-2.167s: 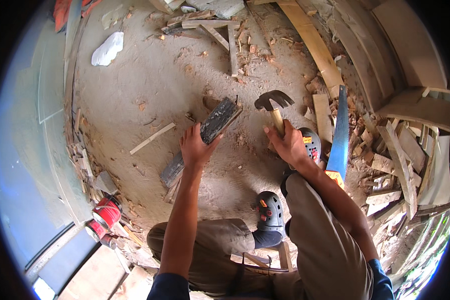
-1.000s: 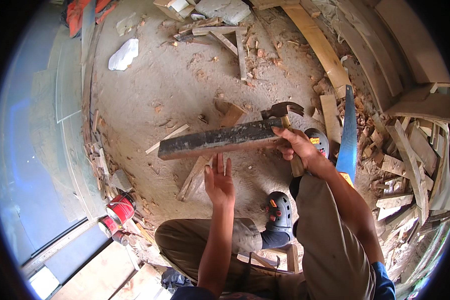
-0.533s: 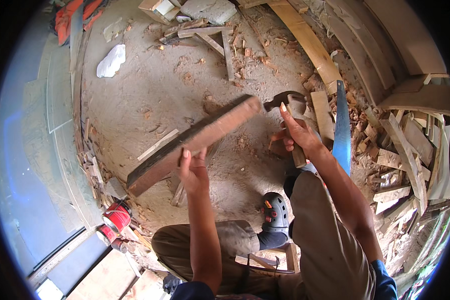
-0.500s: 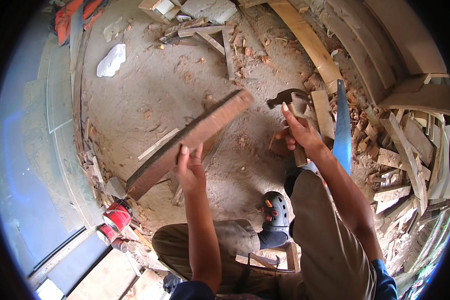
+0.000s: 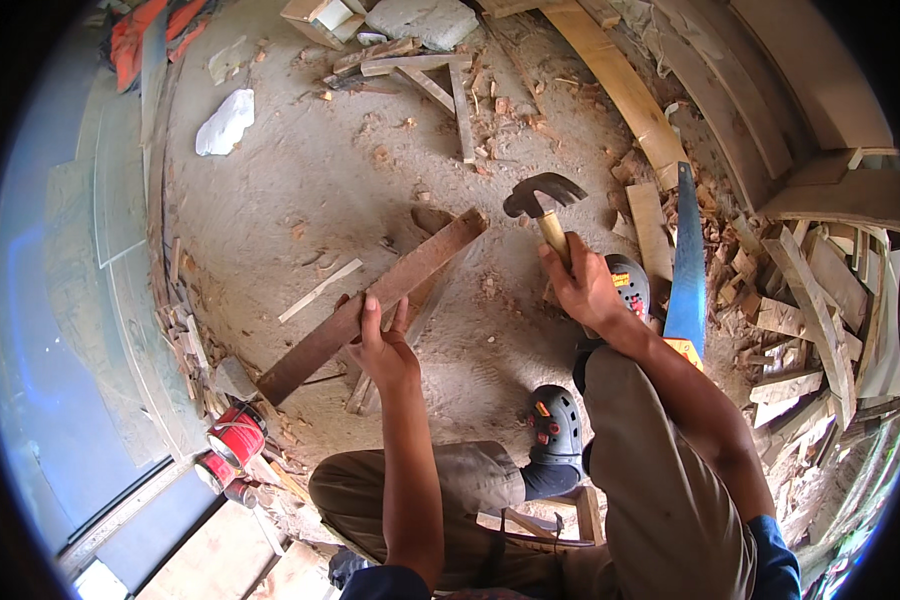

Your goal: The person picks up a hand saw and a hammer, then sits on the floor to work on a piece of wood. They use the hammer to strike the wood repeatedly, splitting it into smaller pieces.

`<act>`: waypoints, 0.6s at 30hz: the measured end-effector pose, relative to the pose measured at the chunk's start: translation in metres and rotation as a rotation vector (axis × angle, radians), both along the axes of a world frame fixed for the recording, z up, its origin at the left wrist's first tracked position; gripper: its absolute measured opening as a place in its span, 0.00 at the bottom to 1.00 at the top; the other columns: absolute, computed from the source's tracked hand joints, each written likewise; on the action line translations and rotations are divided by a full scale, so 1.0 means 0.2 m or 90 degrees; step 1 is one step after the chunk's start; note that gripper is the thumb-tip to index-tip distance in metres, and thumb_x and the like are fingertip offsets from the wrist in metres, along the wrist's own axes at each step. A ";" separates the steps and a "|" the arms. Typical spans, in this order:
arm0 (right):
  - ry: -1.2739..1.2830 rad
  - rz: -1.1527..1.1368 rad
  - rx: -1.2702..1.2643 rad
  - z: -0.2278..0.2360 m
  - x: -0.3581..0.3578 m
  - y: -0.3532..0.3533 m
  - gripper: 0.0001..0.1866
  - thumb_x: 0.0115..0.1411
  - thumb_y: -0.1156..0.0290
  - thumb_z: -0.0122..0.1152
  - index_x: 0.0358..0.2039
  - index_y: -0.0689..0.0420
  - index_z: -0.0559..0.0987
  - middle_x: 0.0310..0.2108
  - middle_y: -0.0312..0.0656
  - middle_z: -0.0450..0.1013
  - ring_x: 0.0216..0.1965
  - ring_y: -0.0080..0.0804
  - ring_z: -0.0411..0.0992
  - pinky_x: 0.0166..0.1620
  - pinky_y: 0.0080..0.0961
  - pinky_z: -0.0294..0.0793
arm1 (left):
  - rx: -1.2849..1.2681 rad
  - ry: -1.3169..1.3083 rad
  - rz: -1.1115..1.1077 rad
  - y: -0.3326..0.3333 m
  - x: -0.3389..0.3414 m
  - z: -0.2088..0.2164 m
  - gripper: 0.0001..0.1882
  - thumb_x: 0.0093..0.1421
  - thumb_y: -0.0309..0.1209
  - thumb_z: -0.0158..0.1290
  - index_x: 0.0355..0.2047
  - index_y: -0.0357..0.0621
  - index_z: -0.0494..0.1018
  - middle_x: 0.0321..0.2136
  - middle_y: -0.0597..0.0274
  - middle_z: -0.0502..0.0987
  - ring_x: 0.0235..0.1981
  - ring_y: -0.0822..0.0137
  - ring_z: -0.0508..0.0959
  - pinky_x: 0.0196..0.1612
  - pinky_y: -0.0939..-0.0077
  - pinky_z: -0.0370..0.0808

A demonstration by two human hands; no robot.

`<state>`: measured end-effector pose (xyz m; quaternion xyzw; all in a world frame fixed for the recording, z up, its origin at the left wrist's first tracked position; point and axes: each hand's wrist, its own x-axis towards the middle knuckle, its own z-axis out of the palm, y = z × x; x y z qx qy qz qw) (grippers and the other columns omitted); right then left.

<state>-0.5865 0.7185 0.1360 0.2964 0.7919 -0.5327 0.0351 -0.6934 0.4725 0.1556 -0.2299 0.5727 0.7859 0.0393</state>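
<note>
A long reddish-brown wooden board (image 5: 425, 262) slants from lower left to upper right, held near its middle by my left hand (image 5: 382, 342), thumb across its face. My right hand (image 5: 588, 283) is wrapped round the wooden handle of a claw hammer (image 5: 544, 193). The hammer's dark head points up and sits a short way right of the board's far end, apart from it. Beneath the board, another piece of wood (image 5: 422, 325) lies on the ground, partly hidden. A thin pale strip of wood (image 5: 320, 290) lies beside the board.
A handsaw with a blue blade (image 5: 686, 265) rests to my right, near a scrap-wood pile (image 5: 805, 320). Red cans (image 5: 238, 436) stand at the left. Farther off lie a joined wooden frame (image 5: 458, 105) and a white crumpled piece (image 5: 226, 123). My clog-shod foot (image 5: 555, 425) is close below.
The board has dropped slightly toward the ground and turned, showing a narrower side. The hammer has swung more upright, its head shifting left, and my right hand has come down its handle.
</note>
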 end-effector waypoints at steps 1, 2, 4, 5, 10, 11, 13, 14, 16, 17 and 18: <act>-0.010 0.000 -0.007 0.02 -0.02 -0.01 0.21 0.68 0.56 0.50 0.41 0.67 0.69 0.27 0.66 0.73 0.36 0.69 0.73 0.38 0.53 0.70 | -0.001 -0.007 0.005 0.01 -0.02 0.02 0.33 0.58 0.32 0.64 0.62 0.47 0.64 0.55 0.60 0.71 0.57 0.66 0.71 0.54 0.59 0.80; -0.021 -0.002 -0.016 0.02 -0.03 -0.02 0.21 0.68 0.56 0.50 0.41 0.67 0.69 0.27 0.66 0.73 0.36 0.69 0.73 0.39 0.53 0.70 | -0.003 -0.016 0.009 0.02 -0.03 0.03 0.34 0.58 0.33 0.64 0.62 0.45 0.64 0.55 0.60 0.70 0.57 0.65 0.70 0.53 0.60 0.80; -0.040 -0.004 -0.031 0.03 -0.05 -0.04 0.22 0.68 0.56 0.50 0.41 0.67 0.69 0.28 0.67 0.73 0.37 0.69 0.73 0.41 0.53 0.70 | 0.010 -0.041 0.014 0.04 -0.06 0.06 0.36 0.57 0.36 0.65 0.63 0.45 0.62 0.59 0.58 0.65 0.60 0.62 0.66 0.54 0.60 0.79; -0.049 -0.005 -0.036 0.03 -0.06 -0.03 0.22 0.68 0.55 0.50 0.41 0.67 0.69 0.29 0.67 0.73 0.38 0.69 0.73 0.42 0.52 0.70 | 0.027 -0.060 0.015 0.05 -0.07 0.07 0.38 0.57 0.38 0.66 0.64 0.45 0.62 0.62 0.57 0.61 0.63 0.59 0.61 0.56 0.59 0.78; -0.073 -0.005 -0.037 0.01 -0.05 0.00 0.25 0.68 0.52 0.49 0.42 0.67 0.69 0.30 0.68 0.73 0.39 0.68 0.73 0.42 0.52 0.70 | 0.060 -0.108 0.087 0.06 -0.07 0.03 0.39 0.56 0.42 0.66 0.63 0.44 0.63 0.63 0.57 0.55 0.62 0.58 0.58 0.55 0.61 0.78; -0.074 -0.011 -0.038 0.00 -0.05 0.00 0.26 0.68 0.51 0.49 0.42 0.67 0.69 0.30 0.67 0.73 0.39 0.68 0.73 0.42 0.51 0.70 | 0.055 -0.113 0.120 0.10 -0.05 0.02 0.37 0.56 0.42 0.66 0.61 0.43 0.65 0.59 0.59 0.62 0.59 0.61 0.62 0.53 0.63 0.79; -0.074 -0.015 -0.044 -0.02 -0.04 0.00 0.26 0.68 0.51 0.49 0.42 0.67 0.69 0.30 0.67 0.73 0.39 0.68 0.73 0.42 0.51 0.71 | 0.056 -0.123 0.143 0.10 -0.05 0.02 0.34 0.56 0.42 0.67 0.59 0.42 0.67 0.54 0.61 0.70 0.54 0.64 0.67 0.49 0.66 0.79; -0.074 -0.010 -0.046 -0.01 -0.04 0.01 0.25 0.68 0.51 0.49 0.42 0.66 0.69 0.30 0.67 0.73 0.39 0.68 0.73 0.42 0.51 0.71 | 0.065 -0.131 0.137 0.09 -0.04 0.03 0.34 0.55 0.41 0.67 0.58 0.42 0.67 0.54 0.62 0.70 0.54 0.64 0.67 0.48 0.66 0.79; -0.075 -0.011 -0.048 0.01 -0.05 0.02 0.25 0.68 0.51 0.49 0.41 0.66 0.69 0.29 0.67 0.73 0.38 0.68 0.74 0.42 0.51 0.71 | 0.057 -0.140 0.131 0.09 -0.04 0.03 0.34 0.55 0.41 0.67 0.58 0.43 0.68 0.53 0.63 0.70 0.53 0.64 0.67 0.47 0.67 0.78; -0.075 -0.013 -0.053 0.03 -0.05 0.01 0.24 0.68 0.51 0.49 0.41 0.65 0.69 0.29 0.67 0.73 0.38 0.68 0.74 0.41 0.51 0.71 | 0.035 -0.140 0.135 0.08 -0.03 0.06 0.33 0.55 0.41 0.67 0.57 0.43 0.68 0.52 0.63 0.71 0.52 0.64 0.67 0.46 0.68 0.78; -0.076 -0.014 -0.058 0.03 -0.04 0.00 0.24 0.68 0.51 0.49 0.41 0.65 0.69 0.29 0.67 0.73 0.37 0.68 0.74 0.41 0.51 0.72 | 0.013 -0.141 0.140 0.07 -0.01 0.07 0.32 0.55 0.40 0.67 0.57 0.43 0.69 0.52 0.63 0.71 0.52 0.65 0.67 0.45 0.68 0.78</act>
